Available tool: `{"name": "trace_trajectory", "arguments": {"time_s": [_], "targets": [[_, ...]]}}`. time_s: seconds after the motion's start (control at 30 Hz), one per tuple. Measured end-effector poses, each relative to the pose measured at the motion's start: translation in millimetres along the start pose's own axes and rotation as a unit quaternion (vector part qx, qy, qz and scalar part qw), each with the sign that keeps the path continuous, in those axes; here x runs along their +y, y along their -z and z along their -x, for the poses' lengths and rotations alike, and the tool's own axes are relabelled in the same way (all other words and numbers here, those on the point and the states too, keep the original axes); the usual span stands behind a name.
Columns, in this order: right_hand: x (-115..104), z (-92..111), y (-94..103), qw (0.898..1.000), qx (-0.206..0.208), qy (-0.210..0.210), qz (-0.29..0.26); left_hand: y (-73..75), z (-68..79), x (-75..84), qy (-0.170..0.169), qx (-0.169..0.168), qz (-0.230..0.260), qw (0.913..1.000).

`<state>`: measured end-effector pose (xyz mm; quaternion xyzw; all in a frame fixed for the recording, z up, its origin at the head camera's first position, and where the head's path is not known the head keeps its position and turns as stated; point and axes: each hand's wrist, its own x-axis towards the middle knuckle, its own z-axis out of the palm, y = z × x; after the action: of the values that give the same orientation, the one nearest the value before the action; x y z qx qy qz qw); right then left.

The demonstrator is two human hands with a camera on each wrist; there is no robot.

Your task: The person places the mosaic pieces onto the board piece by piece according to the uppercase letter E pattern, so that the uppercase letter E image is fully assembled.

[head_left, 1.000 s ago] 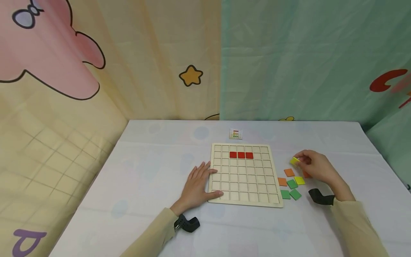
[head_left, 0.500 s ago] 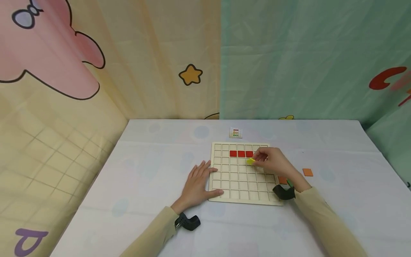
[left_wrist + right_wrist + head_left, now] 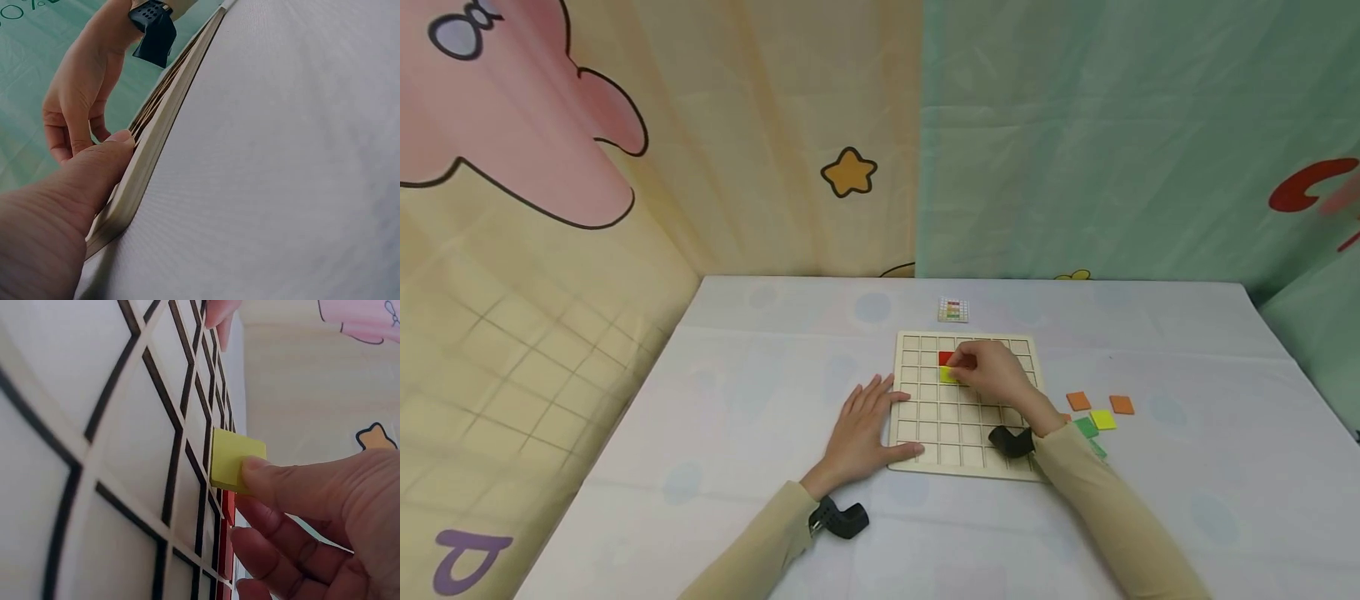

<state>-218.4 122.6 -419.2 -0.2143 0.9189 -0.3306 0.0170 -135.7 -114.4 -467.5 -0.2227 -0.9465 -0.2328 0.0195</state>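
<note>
A wooden grid board (image 3: 940,433) lies on the table, seen edge-on in the left wrist view. My right hand (image 3: 992,371) is over its upper part and pinches a yellow square tile (image 3: 231,456) between thumb and fingers. That tile is at the grid cell just below the leftmost red tile (image 3: 945,358), slightly tilted against the grid in the right wrist view. The other red tiles of the row are hidden behind the hand in the head view. My left hand (image 3: 859,429) rests on the board's left edge, fingers extended and thumb (image 3: 106,162) on the lower corner area.
Right of the board lie loose tiles: orange ones (image 3: 1122,405), a yellow one (image 3: 1103,419) and green ones (image 3: 1086,427), partly covered by my right forearm. A small printed pattern card (image 3: 953,310) lies beyond the board's far edge. Curtains (image 3: 1075,150) hang behind the table.
My right hand has carried the yellow tile leftward from the loose tiles, across the board, to below the leftmost red tile. My left hand has stayed in place.
</note>
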Motion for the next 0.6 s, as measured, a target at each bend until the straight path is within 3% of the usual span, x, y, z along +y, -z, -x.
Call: {"name": "trace_trajectory", "arguments": {"time_s": [0.6], "targets": [[-9.7,6.2,-3.5,0.998,-0.002,-0.020,0.066,-0.4,0.2,0.6,0.000,0.004,-0.002,1.0000]]}}
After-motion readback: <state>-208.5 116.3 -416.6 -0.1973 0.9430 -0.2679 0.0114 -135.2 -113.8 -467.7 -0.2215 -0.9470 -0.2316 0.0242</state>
